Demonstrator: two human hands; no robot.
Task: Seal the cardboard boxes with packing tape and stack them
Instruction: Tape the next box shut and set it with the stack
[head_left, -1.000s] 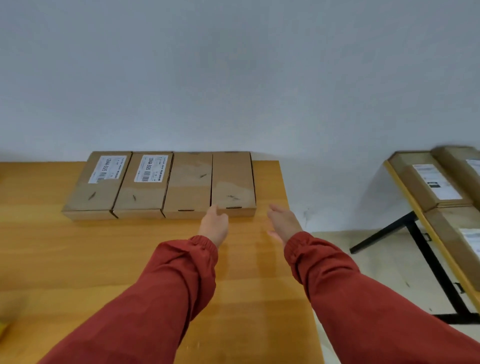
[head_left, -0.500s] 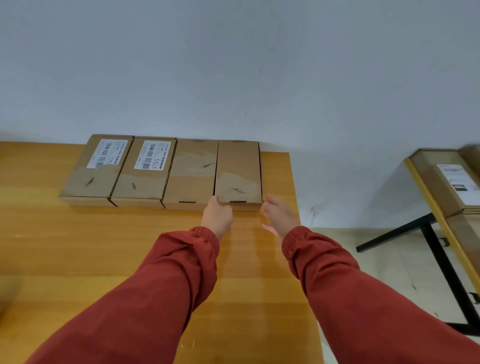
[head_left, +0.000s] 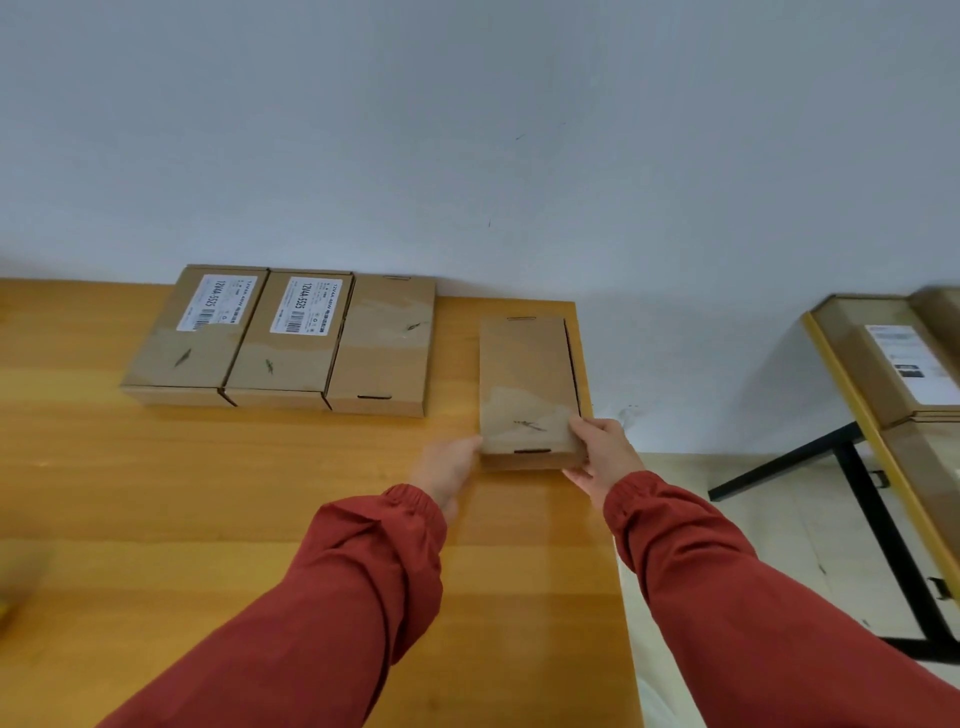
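A flat brown cardboard box (head_left: 524, 379) is held between my hands near the table's right edge, apart from the row. My right hand (head_left: 602, 454) grips its near right corner, thumb on top. My left hand (head_left: 447, 470) holds its near left end; the fingers there are hidden. Three more boxes stay in a row against the wall: two with white labels (head_left: 195, 338) (head_left: 291, 343) and one plain (head_left: 384, 348), with clear tape across their tops.
The wooden table (head_left: 208, 493) ends just right of the held box, with floor beyond. A second yellow-edged table (head_left: 852, 384) on black legs at the far right carries more labelled boxes (head_left: 893, 358). A yellow object shows at the left edge (head_left: 5, 605).
Both hands reached the rightmost box of the row and took hold of its near end. That box has moved right and toward me, away from the other three.
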